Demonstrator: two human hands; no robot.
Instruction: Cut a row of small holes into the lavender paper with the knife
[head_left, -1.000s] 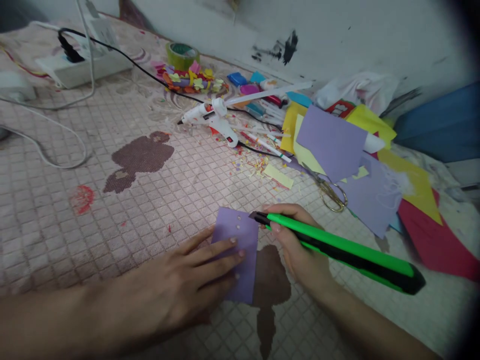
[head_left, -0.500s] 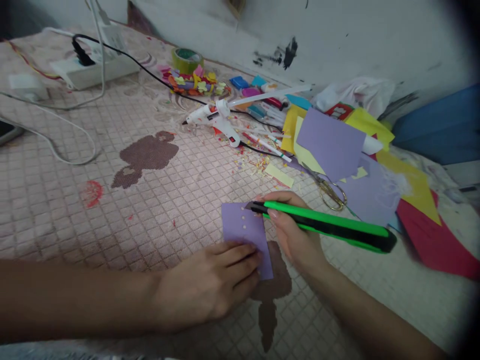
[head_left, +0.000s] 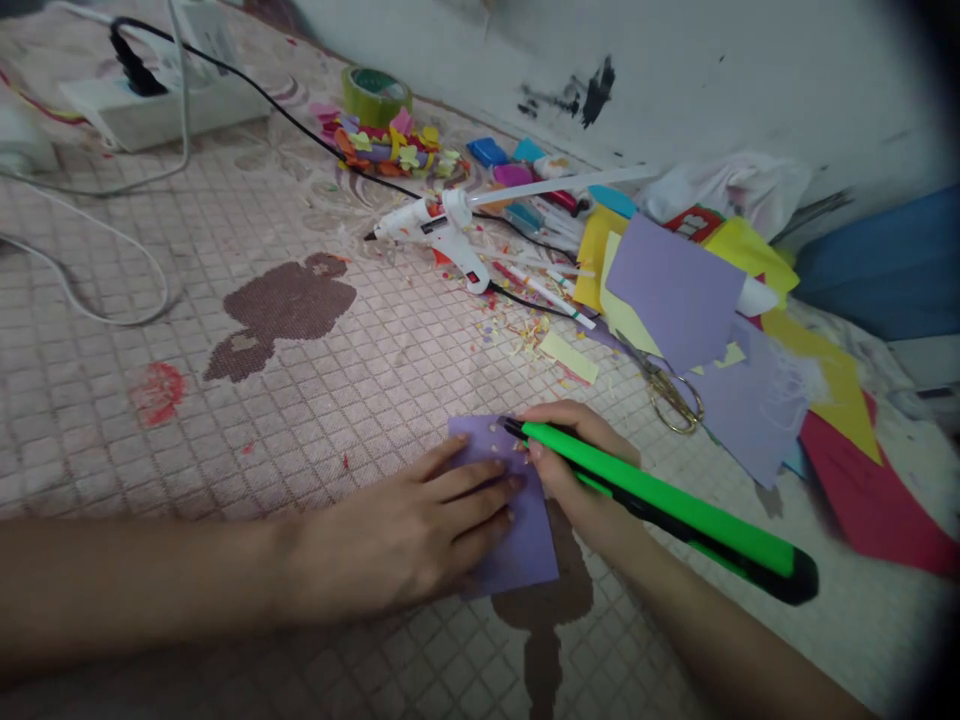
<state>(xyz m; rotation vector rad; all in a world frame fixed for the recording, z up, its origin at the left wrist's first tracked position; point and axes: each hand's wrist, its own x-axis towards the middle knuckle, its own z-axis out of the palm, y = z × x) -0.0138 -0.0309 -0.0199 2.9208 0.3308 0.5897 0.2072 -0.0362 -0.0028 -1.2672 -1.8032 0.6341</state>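
Note:
My left hand (head_left: 412, 525) lies flat on a small sheet of purple paper (head_left: 529, 545), its fingers spread and pressing the sheet to the quilted pink mat. My right hand (head_left: 577, 465) grips a green and black utility knife (head_left: 660, 510). The knife's tip touches the sheet near its top edge, close to several small pale dots. My right fingers hide part of the sheet, and the blade itself is too small to make out.
Beyond the hands lie a white hot glue gun (head_left: 431, 235), gold scissors (head_left: 675, 400), and overlapping coloured paper sheets (head_left: 675, 290). Paper scraps, foam flowers (head_left: 394, 150), a green tape roll (head_left: 375, 95), and a corded power strip (head_left: 150, 110) lie farther back.
The purple sheet has turned slightly and sits farther right. My left hand has moved right across it, and the knife now points more steeply toward the sheet's top edge.

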